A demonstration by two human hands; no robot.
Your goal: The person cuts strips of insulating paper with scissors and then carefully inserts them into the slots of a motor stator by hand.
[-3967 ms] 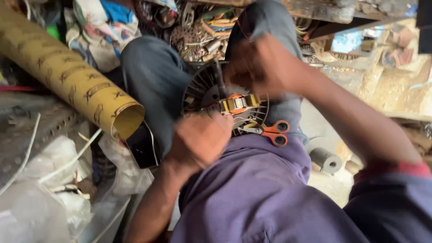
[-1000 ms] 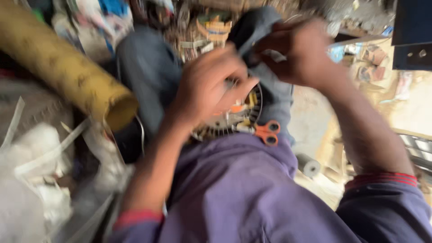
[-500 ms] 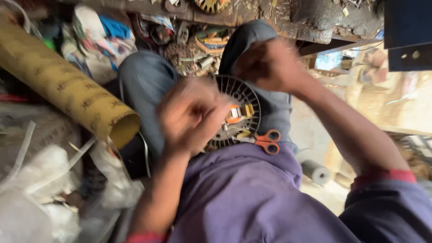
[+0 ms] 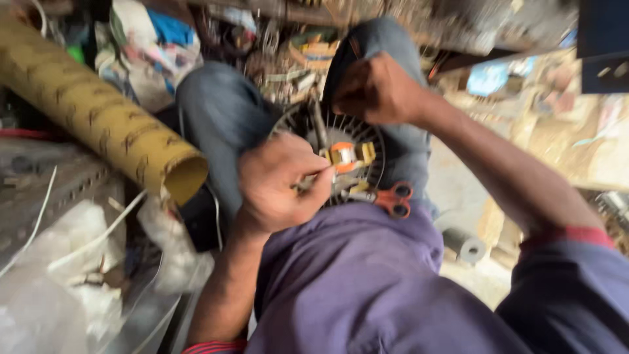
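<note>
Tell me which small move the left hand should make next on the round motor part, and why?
Probably hold the left hand steady and keep its pinch at the orange piece of the round motor part. The right hand is fisted above the rim, and the picture is blurred; what the fingers pinch cannot be told.

Cluttered workshop bkgd, blurred. A long yellow cardboard tube lies at upper left, open end toward centre. Below it: clear plastic bags w/ white cords. Above & right of the tube: heap of coloured cloth and scrap. Far right of the tube: sunlit pale floor and a small grey roll.
</note>
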